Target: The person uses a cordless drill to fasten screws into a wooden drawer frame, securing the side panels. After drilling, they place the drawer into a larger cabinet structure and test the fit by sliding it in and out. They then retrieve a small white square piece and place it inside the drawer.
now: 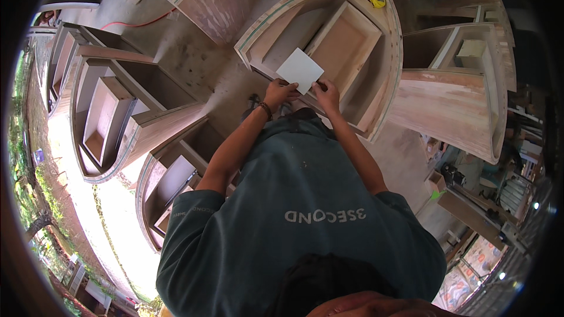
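Observation:
In front of me, my left hand [278, 94] and my right hand [327, 95] are closed on a pale, nearly square sheet [299, 69]. Fingers of the left pinch its near left edge, and those of the right grip its near right side. Whether it is paper or another thin material I cannot make out. The sheet is held over the near side of a curved wooden cabinet frame [262, 34], whose rim carries a thin greenish line. Inside the frame sits a wooden drawer box [346, 44]. A yellow tape measure [377, 0] rests on the far right rim.
More unfinished curved cabinets stand around me: one at left [111, 111], another at right [449, 97], and one near my left elbow [170, 188]. A red hose [141, 24] lies across the concrete floor [205, 73]. Tools and boards crowd the lower right.

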`<action>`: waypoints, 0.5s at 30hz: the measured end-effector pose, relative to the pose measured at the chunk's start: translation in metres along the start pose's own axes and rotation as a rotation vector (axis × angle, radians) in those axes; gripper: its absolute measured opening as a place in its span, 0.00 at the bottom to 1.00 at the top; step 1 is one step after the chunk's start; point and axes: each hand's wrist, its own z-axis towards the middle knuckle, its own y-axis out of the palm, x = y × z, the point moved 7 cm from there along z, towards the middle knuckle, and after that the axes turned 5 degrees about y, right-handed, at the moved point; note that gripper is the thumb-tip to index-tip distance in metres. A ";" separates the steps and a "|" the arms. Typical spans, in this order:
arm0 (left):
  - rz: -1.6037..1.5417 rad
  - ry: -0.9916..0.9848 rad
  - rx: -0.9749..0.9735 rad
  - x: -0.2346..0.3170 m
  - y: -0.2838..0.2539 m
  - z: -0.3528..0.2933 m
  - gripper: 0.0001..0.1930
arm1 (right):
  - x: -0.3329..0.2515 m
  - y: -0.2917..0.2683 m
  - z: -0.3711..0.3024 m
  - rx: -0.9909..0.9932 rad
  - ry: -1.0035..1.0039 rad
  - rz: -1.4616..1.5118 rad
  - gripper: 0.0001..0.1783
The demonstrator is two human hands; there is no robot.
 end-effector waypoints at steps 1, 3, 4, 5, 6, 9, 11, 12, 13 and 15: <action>0.008 -0.001 -0.006 0.002 0.000 0.000 0.26 | -0.005 0.000 0.002 0.028 -0.011 0.001 0.23; 0.057 0.061 0.069 0.009 -0.005 -0.002 0.27 | -0.018 0.003 0.009 0.082 -0.033 0.001 0.22; 0.099 0.122 0.143 0.023 -0.003 -0.011 0.27 | -0.015 0.007 0.016 0.054 -0.012 0.048 0.22; 0.141 0.185 0.218 0.035 -0.003 -0.018 0.27 | -0.012 0.012 0.024 0.026 0.008 0.094 0.22; 0.089 0.202 0.209 0.034 -0.005 -0.010 0.27 | -0.008 0.016 0.028 -0.004 0.027 0.141 0.22; -0.057 0.249 0.238 0.040 -0.033 0.010 0.26 | -0.040 0.026 0.025 -0.052 0.046 0.152 0.20; -0.118 0.238 0.225 0.048 -0.031 0.015 0.27 | -0.039 0.028 0.031 0.000 0.008 0.114 0.20; -0.126 0.227 0.228 0.049 -0.030 0.015 0.27 | -0.040 0.029 0.034 0.027 -0.011 0.096 0.20; -0.140 0.217 0.231 0.048 -0.030 0.016 0.28 | -0.040 0.030 0.037 0.027 -0.012 0.089 0.19; -0.147 0.189 0.216 0.046 -0.027 0.017 0.30 | -0.042 0.033 0.041 0.028 -0.012 0.077 0.17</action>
